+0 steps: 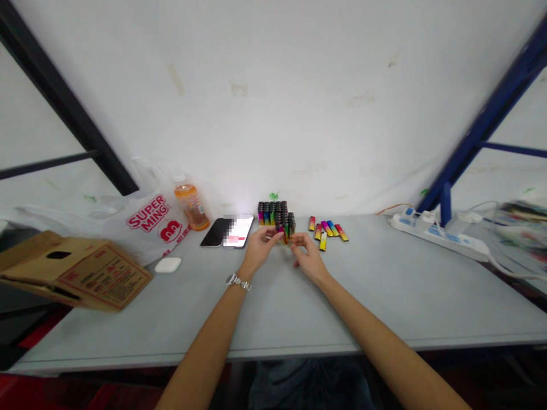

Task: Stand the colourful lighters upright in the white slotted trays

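plastic bag [149,219] reads "super ming"; hands at lighters [276,215].

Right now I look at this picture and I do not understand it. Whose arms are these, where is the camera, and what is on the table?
The camera sits on a person's head and looks forward and down, so the two bare arms are that person's own. The left hand, with a wristwatch, and the right hand meet at a block of upright colourful lighters; the fingers hold one between them. More loose lighters lie to the right. On the grey table you also see a phone, an orange bottle, a cardboard box and a power strip.
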`<action>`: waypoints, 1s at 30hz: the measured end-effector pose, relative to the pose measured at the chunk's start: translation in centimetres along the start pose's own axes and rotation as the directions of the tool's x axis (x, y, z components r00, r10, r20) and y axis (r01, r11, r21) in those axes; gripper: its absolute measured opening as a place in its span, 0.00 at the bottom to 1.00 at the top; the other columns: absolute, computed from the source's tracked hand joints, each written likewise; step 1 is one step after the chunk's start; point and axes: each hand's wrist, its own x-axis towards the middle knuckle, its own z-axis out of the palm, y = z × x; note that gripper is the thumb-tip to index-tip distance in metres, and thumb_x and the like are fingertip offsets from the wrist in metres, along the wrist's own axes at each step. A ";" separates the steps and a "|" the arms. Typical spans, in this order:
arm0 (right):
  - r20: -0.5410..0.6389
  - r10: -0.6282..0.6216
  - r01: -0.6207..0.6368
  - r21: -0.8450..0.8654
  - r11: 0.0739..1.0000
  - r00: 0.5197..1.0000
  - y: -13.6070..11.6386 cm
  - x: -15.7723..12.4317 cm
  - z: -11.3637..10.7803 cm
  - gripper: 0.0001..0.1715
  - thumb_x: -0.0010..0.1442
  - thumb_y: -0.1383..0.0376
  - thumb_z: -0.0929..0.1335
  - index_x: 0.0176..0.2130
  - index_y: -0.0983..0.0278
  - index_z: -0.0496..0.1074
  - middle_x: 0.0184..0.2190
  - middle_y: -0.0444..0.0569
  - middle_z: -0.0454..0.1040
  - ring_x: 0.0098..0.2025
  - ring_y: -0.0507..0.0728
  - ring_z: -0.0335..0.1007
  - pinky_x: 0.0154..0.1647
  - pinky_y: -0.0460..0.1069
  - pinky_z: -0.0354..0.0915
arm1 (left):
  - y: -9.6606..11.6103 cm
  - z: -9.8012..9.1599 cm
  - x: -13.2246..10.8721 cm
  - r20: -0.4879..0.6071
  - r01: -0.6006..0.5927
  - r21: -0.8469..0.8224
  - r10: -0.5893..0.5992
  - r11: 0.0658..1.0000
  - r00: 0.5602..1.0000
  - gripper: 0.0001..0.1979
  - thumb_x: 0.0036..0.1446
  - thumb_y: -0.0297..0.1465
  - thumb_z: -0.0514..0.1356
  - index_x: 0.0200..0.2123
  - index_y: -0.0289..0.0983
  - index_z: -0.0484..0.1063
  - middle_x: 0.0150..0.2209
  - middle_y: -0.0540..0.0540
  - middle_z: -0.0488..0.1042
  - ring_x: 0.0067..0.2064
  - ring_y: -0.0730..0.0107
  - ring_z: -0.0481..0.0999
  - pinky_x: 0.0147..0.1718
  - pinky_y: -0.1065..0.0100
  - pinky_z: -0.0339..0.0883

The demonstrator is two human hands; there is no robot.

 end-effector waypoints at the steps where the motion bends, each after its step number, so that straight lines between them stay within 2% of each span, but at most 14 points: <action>1: -0.030 -0.024 0.023 -0.033 0.999 0.999 0.3 0.1 -0.1 0.16 0.55 0.58 0.66 0.43 0.61 0.66 0.39 0.51 0.69 0.43 0.59 0.67 0.21 0.46 0.65 | 0.0 -0.4 0.3 -0.017 -0.012 0.028 0.013 1.000 1.000 0.15 0.51 0.41 0.65 0.35 0.35 0.75 0.32 0.47 0.76 0.33 0.69 0.76 0.31 0.69 0.70; 5: -0.064 -0.064 0.059 -0.084 0.995 0.996 1.1 0.5 -0.3 0.12 0.56 0.61 0.65 0.41 0.62 0.67 0.33 0.46 0.69 0.38 0.57 0.67 0.31 0.48 0.66 | 0.1 -1.6 1.4 -0.029 -0.067 0.156 0.072 0.985 0.997 0.14 0.51 0.40 0.66 0.36 0.36 0.76 0.32 0.46 0.78 0.34 0.66 0.77 0.35 0.66 0.72; 10: -0.050 -0.076 0.070 -0.107 0.992 0.996 0.9 0.4 -0.2 0.11 0.56 0.63 0.64 0.40 0.63 0.67 0.30 0.44 0.68 0.34 0.55 0.67 0.41 0.51 0.64 | -0.4 -1.9 2.4 0.060 -0.097 0.224 0.085 0.970 0.995 0.14 0.52 0.40 0.65 0.35 0.35 0.77 0.33 0.45 0.79 0.35 0.65 0.77 0.37 0.65 0.71; 19: -0.020 -0.059 0.057 -0.104 0.993 0.998 0.7 0.3 -0.3 0.09 0.56 0.62 0.64 0.38 0.62 0.67 0.28 0.42 0.67 0.32 0.55 0.65 0.37 0.49 0.63 | -0.8 -2.2 3.2 0.124 -0.081 0.189 0.058 0.979 0.991 0.16 0.51 0.41 0.65 0.36 0.35 0.78 0.34 0.44 0.80 0.35 0.64 0.77 0.36 0.65 0.70; 23: 0.007 -0.104 0.103 -0.236 0.966 0.995 -0.1 0.2 -0.3 0.11 0.59 0.62 0.62 0.41 0.62 0.69 0.26 0.43 0.68 0.29 0.55 0.65 0.35 0.49 0.62 | -0.7 -2.6 3.8 0.164 -0.058 0.175 0.029 0.983 0.986 0.14 0.48 0.39 0.67 0.34 0.35 0.78 0.33 0.44 0.80 0.34 0.65 0.77 0.36 0.66 0.70; 26: 0.129 -0.100 0.150 -0.476 0.866 0.987 -1.6 0.3 0.0 0.24 0.60 0.63 0.61 0.56 0.59 0.65 0.27 0.43 0.72 0.28 0.55 0.67 0.33 0.48 0.61 | -0.9 -2.7 3.9 0.224 -0.044 0.130 0.014 0.991 0.974 0.14 0.49 0.38 0.67 0.35 0.34 0.78 0.34 0.43 0.80 0.35 0.64 0.78 0.38 0.65 0.71; 28: 0.203 -0.065 0.183 -0.649 0.738 0.977 -2.6 0.7 0.4 0.34 0.60 0.63 0.62 0.65 0.55 0.56 0.29 0.44 0.75 0.29 0.57 0.69 0.34 0.48 0.61 | -1.1 -2.8 3.9 0.259 -0.038 0.102 0.010 0.994 0.966 0.13 0.50 0.37 0.66 0.36 0.35 0.78 0.36 0.43 0.80 0.37 0.63 0.79 0.40 0.64 0.71; 30: 0.232 -0.020 0.196 -0.765 0.613 0.972 -3.5 1.2 0.9 0.38 0.61 0.62 0.63 0.67 0.54 0.51 0.30 0.48 0.77 0.32 0.59 0.71 0.35 0.50 0.61 | -1.3 -2.8 3.8 0.261 -0.027 0.098 0.000 0.995 0.965 0.13 0.50 0.37 0.66 0.36 0.35 0.79 0.36 0.43 0.81 0.38 0.62 0.79 0.41 0.63 0.72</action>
